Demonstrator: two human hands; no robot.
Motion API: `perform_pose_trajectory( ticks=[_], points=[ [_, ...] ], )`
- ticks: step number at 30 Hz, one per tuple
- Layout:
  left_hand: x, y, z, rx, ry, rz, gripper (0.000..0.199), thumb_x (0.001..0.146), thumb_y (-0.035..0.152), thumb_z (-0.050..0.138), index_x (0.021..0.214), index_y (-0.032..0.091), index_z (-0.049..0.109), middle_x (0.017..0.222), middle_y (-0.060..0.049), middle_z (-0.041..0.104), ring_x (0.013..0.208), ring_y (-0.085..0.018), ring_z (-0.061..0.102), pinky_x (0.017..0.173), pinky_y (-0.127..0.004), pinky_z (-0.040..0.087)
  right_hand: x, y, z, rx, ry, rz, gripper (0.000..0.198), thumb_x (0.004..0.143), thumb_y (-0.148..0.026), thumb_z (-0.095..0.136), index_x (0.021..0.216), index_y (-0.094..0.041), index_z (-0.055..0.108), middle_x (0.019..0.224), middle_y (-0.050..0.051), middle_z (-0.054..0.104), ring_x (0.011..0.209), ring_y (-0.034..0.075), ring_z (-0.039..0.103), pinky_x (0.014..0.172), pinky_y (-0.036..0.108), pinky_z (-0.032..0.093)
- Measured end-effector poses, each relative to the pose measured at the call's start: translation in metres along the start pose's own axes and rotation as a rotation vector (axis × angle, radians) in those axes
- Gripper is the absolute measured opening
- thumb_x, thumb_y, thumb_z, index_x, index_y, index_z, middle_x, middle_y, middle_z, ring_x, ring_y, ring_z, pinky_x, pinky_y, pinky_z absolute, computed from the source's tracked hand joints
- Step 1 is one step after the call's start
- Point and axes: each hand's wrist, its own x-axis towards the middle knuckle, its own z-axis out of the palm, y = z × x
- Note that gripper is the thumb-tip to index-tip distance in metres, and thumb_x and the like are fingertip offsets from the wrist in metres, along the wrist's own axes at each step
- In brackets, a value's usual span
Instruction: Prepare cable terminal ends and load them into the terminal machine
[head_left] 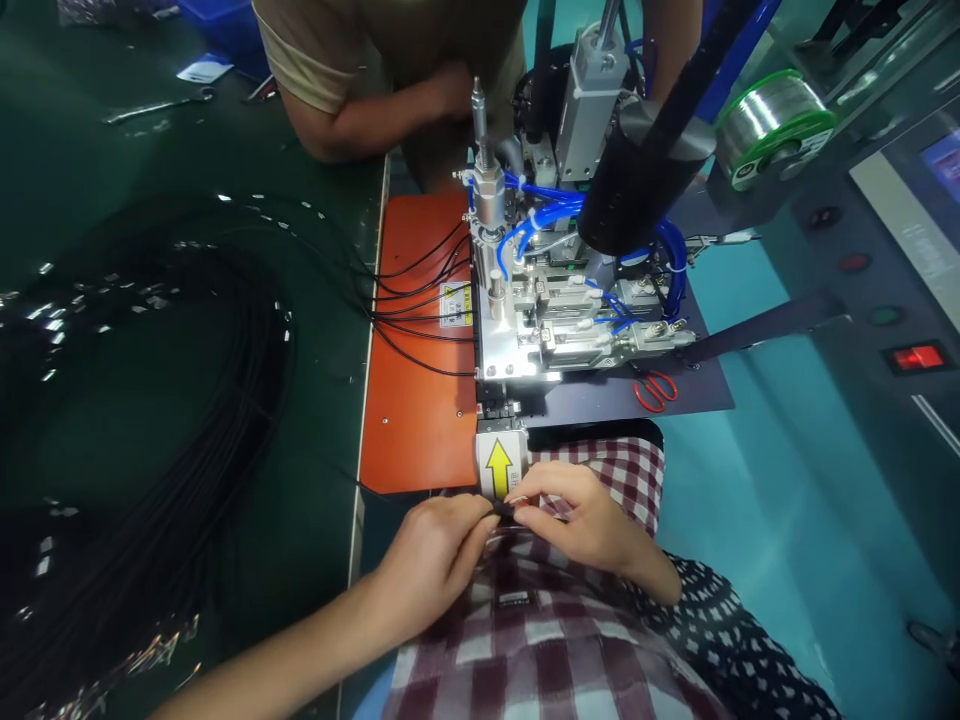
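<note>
Just in front of my body, both hands meet over a small black cable end (pixel 502 509). My left hand (pixel 442 540) pinches it from the left between thumb and fingers. From the right, my right hand (pixel 574 510) pinches its other side with thumb and forefinger. The exact shape of this end is mostly hidden by the fingertips. Right beyond my hands is a metal feed block (pixel 501 465) with a yellow arrow pointing away from me. Behind it stands a machine (pixel 517 320) with blue air hoses; several black cables (pixel 427 325) run into its left side.
An orange plate (pixel 416 420) lies left of the machine. A large coil of black cables (pixel 247 400) covers the dark green table. Red-handled scissors (pixel 655 391) and a solder wire spool (pixel 776 125) are at right. Another person's arm (pixel 375 125) rests across the machine, and a wrench (pixel 157 106) lies far left.
</note>
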Motion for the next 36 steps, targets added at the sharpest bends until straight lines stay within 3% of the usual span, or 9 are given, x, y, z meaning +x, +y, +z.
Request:
perform_pose_trajectory(
  ticks=[6,13,25,33,36],
  points=[
    [0.01,0.018,-0.015,-0.052,0.049,0.041,0.016,0.098,0.026,0.043,0.11,0.02,0.053,0.095,-0.004,0.06,0.084,-0.019,0.056,0.074,-0.031,0.043,0.004,-0.003,0.0,-0.012,0.055,-0.013,0.017,0.093,-0.021,0.056,0.082,-0.017,0.068,0.076,0.003,0.067,0.071,0.015,0.059,0.067,0.028,0.045],
    [0.022,0.012,-0.013,-0.232,0.132,0.042,0.012,0.097,0.024,0.046,0.092,0.02,0.055,0.079,0.001,0.05,0.07,-0.013,0.048,0.064,-0.026,0.039,0.004,-0.004,0.002,-0.033,0.122,0.069,0.023,0.094,-0.023,0.055,0.075,-0.017,0.065,0.07,0.002,0.065,0.067,0.014,0.057,0.064,0.027,0.045],
    [0.019,-0.005,-0.002,-0.442,0.258,-0.007,0.013,0.096,0.026,0.051,0.093,0.019,0.062,0.077,-0.001,0.063,0.069,-0.013,0.057,0.065,-0.024,0.045,0.007,-0.004,0.002,-0.106,0.131,0.043,0.021,0.094,-0.023,0.055,0.077,-0.018,0.066,0.075,0.002,0.068,0.07,0.015,0.061,0.068,0.029,0.047],
    [0.021,-0.004,-0.007,-0.577,0.279,-0.117,0.013,0.092,0.03,0.059,0.087,0.018,0.062,0.069,0.002,0.056,0.062,-0.01,0.05,0.059,-0.022,0.041,0.012,-0.002,0.004,-0.011,0.172,0.091,0.01,0.087,-0.024,0.067,0.095,-0.019,0.068,0.083,0.003,0.068,0.072,0.015,0.062,0.065,0.027,0.05],
    [0.02,-0.001,-0.008,-0.594,0.278,-0.113,0.014,0.091,0.029,0.059,0.085,0.017,0.062,0.069,0.002,0.055,0.062,-0.01,0.049,0.058,-0.021,0.04,0.017,-0.003,0.008,0.0,0.182,0.036,0.006,0.089,-0.025,0.065,0.09,-0.02,0.068,0.08,0.002,0.067,0.07,0.015,0.061,0.065,0.028,0.049]
  ],
)
